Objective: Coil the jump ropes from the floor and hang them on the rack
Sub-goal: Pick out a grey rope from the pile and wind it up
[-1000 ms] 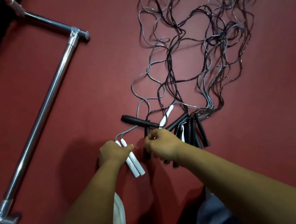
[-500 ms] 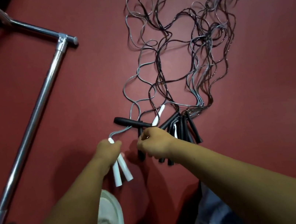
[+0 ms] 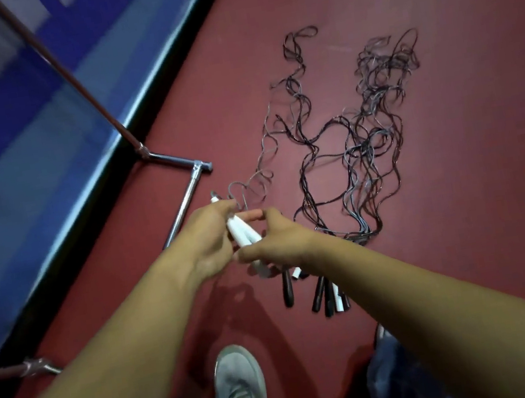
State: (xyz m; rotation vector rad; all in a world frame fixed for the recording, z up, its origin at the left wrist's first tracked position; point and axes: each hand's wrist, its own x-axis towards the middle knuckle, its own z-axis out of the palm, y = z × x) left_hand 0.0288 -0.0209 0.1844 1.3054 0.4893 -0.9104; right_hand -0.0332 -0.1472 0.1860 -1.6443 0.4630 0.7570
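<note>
My left hand (image 3: 212,237) grips two white jump-rope handles (image 3: 242,233), lifted off the floor. Their thin grey cord (image 3: 263,150) trails away over the red floor. My right hand (image 3: 277,237) is beside the left, its fingers curled against the same white handles. Under my right wrist, several black and white handles (image 3: 324,295) lie in a bunch on the floor. Their dark cords (image 3: 373,147) spread in a wavy tangle toward the back. The chrome rack (image 3: 185,197) stands on the left, its base bar on the floor and a tube rising to the upper left.
A blue wall (image 3: 24,160) with a black skirting runs along the left behind the rack. My grey shoe (image 3: 238,378) stands on the red floor (image 3: 483,232) below my hands. Another rack foot (image 3: 36,367) shows at the lower left.
My left hand has lifted the white handles off the floor. My right hand left the black handle bunch and came to the white handles. The view rose and swung toward the wall.
</note>
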